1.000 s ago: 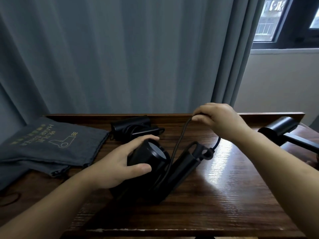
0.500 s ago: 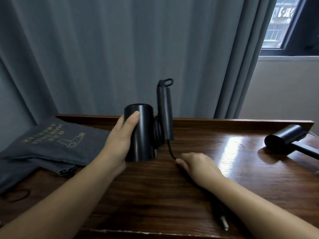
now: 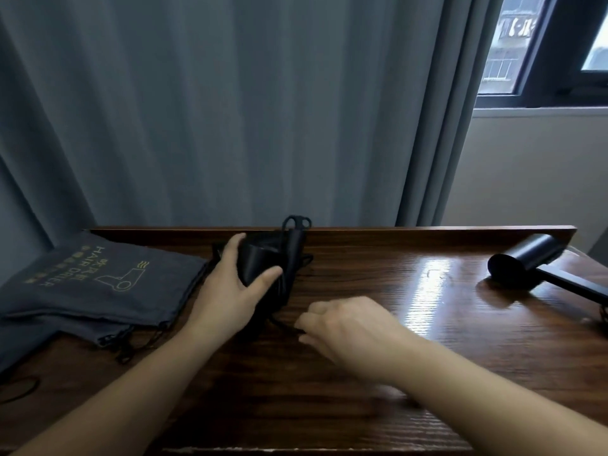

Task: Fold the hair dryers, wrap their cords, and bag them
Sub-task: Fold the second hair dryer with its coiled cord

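**Cord wrap in progress, dryer 1**

My left hand [image 3: 230, 291] grips the barrel of the folded hair dryer [image 3: 263, 264], fingers over the top, thumb on the near side. It sits mid-table on the wooden table [image 3: 362, 406], handle folded alongside the barrel, hanging loop at the far end pointing up. My right hand [image 3: 348, 327] pinches the cord [image 3: 283, 324] just near of the dryer, fingers curled on it. Some turns look already on the body; how many, can't tell, it's all black on black.

To do this step well, I judge:
- keep the barrel clamped so it doesn't roll while I pull
- light, even tension on the cord, each turn laid next to the last, not stacked
- leave slack at the strain relief, no sharp bend
- tuck the plug end under the final turn so it stays put

The grey bags [image 3: 98, 284] lie just left of the dryer, drawstrings toward me. Second hair dryer [image 3: 526, 258] sits far right, handle unfolded, not yet done.
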Action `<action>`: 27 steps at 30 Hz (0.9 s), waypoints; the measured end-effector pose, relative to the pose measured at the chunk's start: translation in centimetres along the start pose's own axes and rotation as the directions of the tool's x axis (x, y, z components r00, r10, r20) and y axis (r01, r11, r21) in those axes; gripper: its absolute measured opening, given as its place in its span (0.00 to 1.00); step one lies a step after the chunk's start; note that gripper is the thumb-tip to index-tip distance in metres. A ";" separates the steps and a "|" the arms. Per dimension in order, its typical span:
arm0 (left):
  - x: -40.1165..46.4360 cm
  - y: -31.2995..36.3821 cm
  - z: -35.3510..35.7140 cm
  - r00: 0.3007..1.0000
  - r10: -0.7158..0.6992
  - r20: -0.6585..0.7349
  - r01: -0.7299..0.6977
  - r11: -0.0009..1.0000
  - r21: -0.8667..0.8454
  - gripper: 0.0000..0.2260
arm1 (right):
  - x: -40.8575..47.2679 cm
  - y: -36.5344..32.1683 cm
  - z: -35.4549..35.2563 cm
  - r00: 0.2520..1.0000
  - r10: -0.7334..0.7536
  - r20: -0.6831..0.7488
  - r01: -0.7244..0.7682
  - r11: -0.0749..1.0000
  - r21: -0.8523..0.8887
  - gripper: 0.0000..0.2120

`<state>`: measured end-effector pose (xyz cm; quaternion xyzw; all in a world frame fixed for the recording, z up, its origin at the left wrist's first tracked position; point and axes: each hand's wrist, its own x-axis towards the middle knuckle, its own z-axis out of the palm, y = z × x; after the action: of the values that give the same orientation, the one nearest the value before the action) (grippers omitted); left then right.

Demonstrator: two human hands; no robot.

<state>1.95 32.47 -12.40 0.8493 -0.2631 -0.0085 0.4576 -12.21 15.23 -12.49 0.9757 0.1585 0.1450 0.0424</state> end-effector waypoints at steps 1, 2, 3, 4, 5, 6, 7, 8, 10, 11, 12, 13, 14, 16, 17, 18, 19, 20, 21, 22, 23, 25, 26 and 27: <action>-0.1 -0.1 -0.2 0.998 0.033 0.053 -0.036 0.998 0.052 0.40 | 0.1 0.6 -0.6 1.000 -0.014 -0.010 0.014 1.000 0.000 0.13; -0.1 -0.2 -0.4 0.993 0.057 0.103 -0.066 0.993 0.094 0.41 | 0.2 1.2 -1.3 1.000 -0.024 -0.020 0.024 1.000 0.005 0.11; -0.1 -0.2 -0.6 0.986 0.068 0.151 -0.089 0.987 0.132 0.41 | 0.3 1.6 -2.2 0.999 -0.029 -0.026 0.029 1.000 0.004 0.11; -0.1 -0.2 -0.9 0.978 0.073 0.194 -0.106 0.981 0.164 0.41 | 0.3 2.1 -2.9 1.000 -0.027 -0.016 0.026 1.000 -0.003 0.13; -0.2 -0.2 -1.2 0.970 0.075 0.233 -0.120 0.975 0.187 0.41 | 0.4 2.7 -3.5 1.000 -0.020 -0.003 0.020 1.000 -0.012 0.14; -0.2 0.0 -1.4 0.960 0.079 0.268 -0.137 0.969 0.205 0.41 | 0.3 3.2 -3.9 1.000 -0.008 0.028 0.008 1.000 -0.022 0.15; -0.2 0.2 -1.7 0.950 0.086 0.301 -0.158 0.961 0.226 0.41 | 0.3 3.8 -4.2 0.999 -0.001 0.052 0.003 0.999 -0.036 0.14; -0.2 0.4 -2.0 0.938 0.091 0.333 -0.182 0.950 0.255 0.41 | 0.2 4.4 -4.4 0.998 0.000 0.060 0.003 0.999 -0.045 0.13; -0.1 0.8 -2.7 0.917 0.090 0.389 -0.220 0.927 0.303 0.40 | 0.2 5.4 -4.9 0.998 0.007 0.056 -0.005 0.999 -0.036 0.11; -0.1 1.1 -3.0 0.906 0.087 0.415 -0.233 0.920 0.314 0.40 | 0.2 5.7 -5.1 0.998 0.011 0.054 -0.010 1.000 -0.030 0.11; -0.2 1.3 -3.2 0.891 0.085 0.445 -0.249 0.912 0.325 0.39 | 0.2 6.0 -5.2 0.998 0.017 0.053 -0.015 0.999 -0.034 0.11; -0.1 1.6 -3.3 0.873 0.085 0.481 -0.271 0.904 0.331 0.39 | 0.2 6.3 -5.4 0.999 0.019 0.039 -0.018 0.999 -0.040 0.11; -0.2 1.8 -3.5 0.851 0.082 0.519 -0.286 0.901 0.327 0.38 | 0.2 6.5 -5.5 0.999 0.029 0.021 -0.028 0.999 -0.039 0.11; -0.3 2.1 -3.8 0.809 0.075 0.583 -0.282 0.920 0.273 0.35 | 0.3 6.8 -5.4 0.999 0.048 -0.017 -0.048 0.999 -0.018 0.12; -0.3 2.1 -3.9 0.790 0.078 0.608 -0.283 0.926 0.249 0.34 | 0.2 7.0 -5.3 0.998 0.058 -0.030 -0.059 0.998 -0.014 0.13; -0.4 2.0 -4.1 0.774 0.079 0.628 -0.287 0.928 0.236 0.33 | 0.1 7.3 -5.2 0.996 0.074 -0.042 -0.075 0.997 -0.009 0.14; -0.4 2.1 -4.3 0.758 0.075 0.648 -0.284 0.932 0.224 0.32 | -0.1 7.7 -4.9 0.994 0.093 -0.054 -0.093 0.996 0.000 0.15; -0.5 2.1 -4.5 0.744 0.068 0.664 -0.262 0.945 0.197 0.30 | -0.3 8.2 -4.6 0.992 0.111 -0.060 -0.111 0.994 0.016 0.16; -0.5 2.1 -4.7 0.735 0.065 0.675 -0.218 0.965 0.144 0.29 | -0.6 8.6 -4.3 0.990 0.129 -0.050 -0.127 0.991 0.041 0.16; -0.5 1.9 -5.0 0.732 0.066 0.678 -0.159 0.984 0.077 0.27 | -0.8 8.9 -3.7 0.988 0.148 -0.033 -0.145 0.987 0.072 0.15; -0.4 1.7 -5.2 0.735 0.071 0.674 -0.103 0.995 0.008 0.26 | -1.0 9.0 -3.2 0.985 0.171 -0.026 -0.167 0.980 0.110 0.14; -0.1 1.3 -5.5 0.737 0.088 0.670 -0.007 0.993 -0.121 0.27 | -1.3 9.3 -2.1 0.967 0.254 -0.028 -0.244 0.951 0.192 0.14; 0.0 1.1 -5.6 0.734 0.094 0.673 0.041 0.982 -0.183 0.28 | -1.4 9.4 -1.6 0.955 0.295 -0.023 -0.283 0.933 0.224 0.16; -0.1 0.8 -5.5 0.730 0.105 0.675 0.091 0.964 -0.249 0.30 | -1.4 9.4 -1.2 0.947 0.322 -0.014 -0.308 0.917 0.254 0.19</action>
<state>2.96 36.40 -8.61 0.7165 -0.4122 -0.3532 0.4381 -11.04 5.95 -10.52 0.9816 0.0176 0.1560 -0.1084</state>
